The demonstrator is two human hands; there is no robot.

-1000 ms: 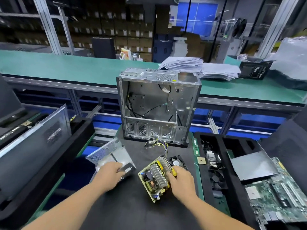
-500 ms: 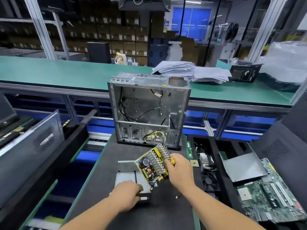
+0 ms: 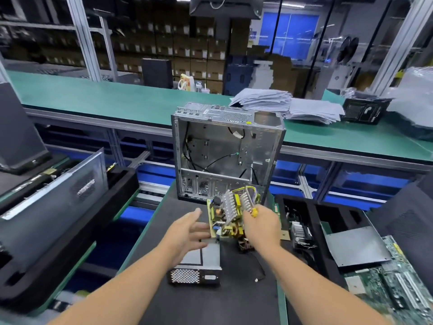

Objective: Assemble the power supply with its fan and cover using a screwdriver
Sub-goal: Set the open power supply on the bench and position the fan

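Observation:
My right hand [image 3: 261, 225] grips the power supply circuit board [image 3: 226, 215], a yellow-green board with silver heat sinks and a bundle of coloured wires, and holds it tilted above the black mat. Something yellow shows in the same hand by the thumb. My left hand [image 3: 187, 233] hovers with spread fingers just left of the board, over the metal power supply housing [image 3: 199, 266], which lies flat on the mat with its perforated end facing me. A small black fan [image 3: 246, 245] lies partly hidden under my right hand, its thin cable trailing towards me.
An open, empty computer case [image 3: 225, 153] stands upright at the far end of the black mat [image 3: 234, 301]. Black foam trays with parts, a metal plate [image 3: 356, 247] and a green motherboard [image 3: 386, 285] lie to the right. A grey panel [image 3: 51, 205] leans at left.
My left hand let go of the metal housing, now lying flat on the mat, and rose with fingers spread beside the board. My right hand lifted the board a little higher.

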